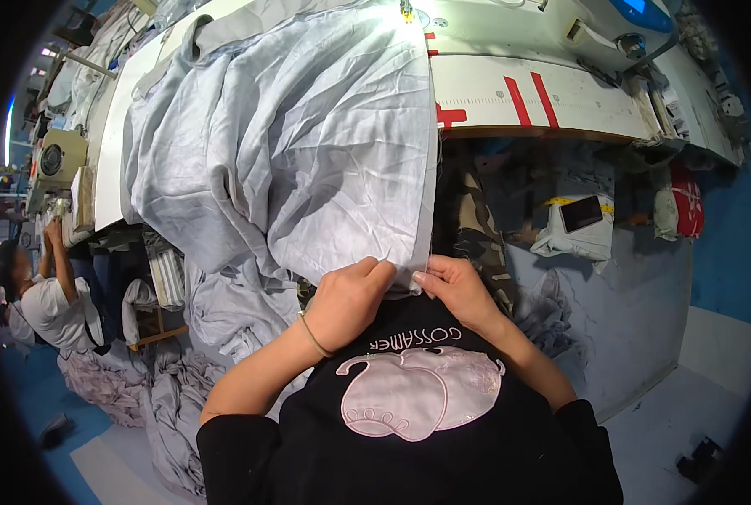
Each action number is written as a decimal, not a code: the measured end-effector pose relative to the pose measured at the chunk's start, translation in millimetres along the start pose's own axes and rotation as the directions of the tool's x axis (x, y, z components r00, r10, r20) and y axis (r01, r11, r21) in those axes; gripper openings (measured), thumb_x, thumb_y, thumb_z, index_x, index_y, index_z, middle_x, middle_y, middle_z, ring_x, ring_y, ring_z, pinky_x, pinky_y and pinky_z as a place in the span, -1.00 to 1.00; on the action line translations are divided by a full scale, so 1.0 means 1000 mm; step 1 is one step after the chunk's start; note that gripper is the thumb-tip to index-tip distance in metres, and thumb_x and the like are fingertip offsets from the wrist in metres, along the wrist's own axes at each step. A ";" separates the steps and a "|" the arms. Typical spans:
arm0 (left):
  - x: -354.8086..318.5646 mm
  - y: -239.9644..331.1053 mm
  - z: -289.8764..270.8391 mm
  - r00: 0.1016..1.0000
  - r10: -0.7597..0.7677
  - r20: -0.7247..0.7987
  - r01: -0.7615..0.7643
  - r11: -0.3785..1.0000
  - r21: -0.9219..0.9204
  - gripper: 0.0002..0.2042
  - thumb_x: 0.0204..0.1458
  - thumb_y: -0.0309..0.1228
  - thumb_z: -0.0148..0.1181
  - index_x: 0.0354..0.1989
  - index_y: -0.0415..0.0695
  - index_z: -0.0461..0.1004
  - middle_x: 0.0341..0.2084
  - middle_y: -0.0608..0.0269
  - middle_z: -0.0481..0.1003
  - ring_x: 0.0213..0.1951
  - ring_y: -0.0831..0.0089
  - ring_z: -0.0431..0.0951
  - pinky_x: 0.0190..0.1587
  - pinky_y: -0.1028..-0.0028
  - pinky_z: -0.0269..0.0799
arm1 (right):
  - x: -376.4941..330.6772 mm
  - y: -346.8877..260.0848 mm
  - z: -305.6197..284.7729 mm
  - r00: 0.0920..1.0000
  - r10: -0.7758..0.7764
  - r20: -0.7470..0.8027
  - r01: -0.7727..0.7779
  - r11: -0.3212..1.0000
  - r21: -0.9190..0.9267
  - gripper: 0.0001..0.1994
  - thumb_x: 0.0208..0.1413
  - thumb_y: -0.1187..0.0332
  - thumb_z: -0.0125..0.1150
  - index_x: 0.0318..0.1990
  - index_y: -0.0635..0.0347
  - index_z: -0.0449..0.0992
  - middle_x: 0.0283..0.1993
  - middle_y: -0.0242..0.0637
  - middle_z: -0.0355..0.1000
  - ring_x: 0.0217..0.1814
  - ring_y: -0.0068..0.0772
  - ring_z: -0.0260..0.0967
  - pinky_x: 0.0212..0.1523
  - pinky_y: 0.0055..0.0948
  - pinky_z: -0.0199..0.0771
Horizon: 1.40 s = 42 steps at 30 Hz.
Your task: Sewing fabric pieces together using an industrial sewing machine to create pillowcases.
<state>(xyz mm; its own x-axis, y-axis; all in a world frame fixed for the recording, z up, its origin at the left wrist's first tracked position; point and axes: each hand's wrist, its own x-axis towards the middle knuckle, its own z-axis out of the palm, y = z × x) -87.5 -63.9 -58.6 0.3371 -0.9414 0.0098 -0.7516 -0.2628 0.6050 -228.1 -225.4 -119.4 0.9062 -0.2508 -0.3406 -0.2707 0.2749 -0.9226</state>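
Head view: a long white table (pixel 581 105) crosses the upper part, with a large pale grey cloth (pixel 342 168) spread over it and hanging off its near edge toward the person. At the upper right stands a white sewing machine (pixel 501 29), its light falling on the cloth's far right corner. Below the table, a white bundle (pixel 570 241) lies well to the right of the hands. At the cloth's near right corner, the left hand (pixel 352 296) curls inward, fingers pinching the edge; just beside it, the right hand (pixel 459 290) pinches the border between thumb and fingers. On the bundle rests a dark phone (pixel 582 215).
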 end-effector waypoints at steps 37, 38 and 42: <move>0.092 -0.124 -0.094 0.701 -0.157 -0.696 0.498 0.806 0.321 -0.73 -0.05 -0.67 0.11 -0.12 -0.23 0.44 -0.17 0.01 0.44 -0.11 0.03 0.42 0.00 0.20 0.29 | 0.045 -0.044 -0.031 0.712 -0.695 0.099 0.587 0.512 -0.627 -0.77 -0.20 0.67 0.23 -0.36 0.17 0.65 -0.23 -0.34 0.59 -0.11 -0.31 0.57 -0.18 -0.39 0.39; 0.095 -0.128 -0.097 0.732 -0.190 -0.654 0.459 0.848 0.267 -0.73 -0.05 -0.68 0.09 -0.13 -0.23 0.42 -0.21 0.01 0.44 -0.14 0.01 0.42 -0.04 0.18 0.30 | 0.047 -0.048 -0.035 0.710 -0.699 0.087 0.588 0.520 -0.620 -0.77 -0.20 0.67 0.23 -0.36 0.17 0.65 -0.23 -0.34 0.59 -0.11 -0.31 0.57 -0.18 -0.39 0.39; 0.121 -0.138 -0.122 0.782 -0.245 -0.572 0.455 0.852 0.257 -0.75 -0.07 -0.70 0.08 -0.18 -0.24 0.40 -0.30 0.00 0.43 -0.20 -0.05 0.42 -0.13 0.15 0.32 | 0.057 -0.066 -0.046 0.725 -0.664 0.182 0.609 0.495 -0.619 -0.85 -0.13 0.56 0.30 -0.36 0.14 0.66 -0.22 -0.40 0.60 -0.11 -0.38 0.57 -0.20 -0.43 0.38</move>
<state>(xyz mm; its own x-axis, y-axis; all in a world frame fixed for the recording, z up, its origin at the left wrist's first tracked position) 126.0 -115.4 -43.2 0.7725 -0.5513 0.3151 -0.6331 -0.7069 0.3153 -173.4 -300.3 -86.0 0.8959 -0.1953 0.3990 0.2169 -0.5915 -0.7766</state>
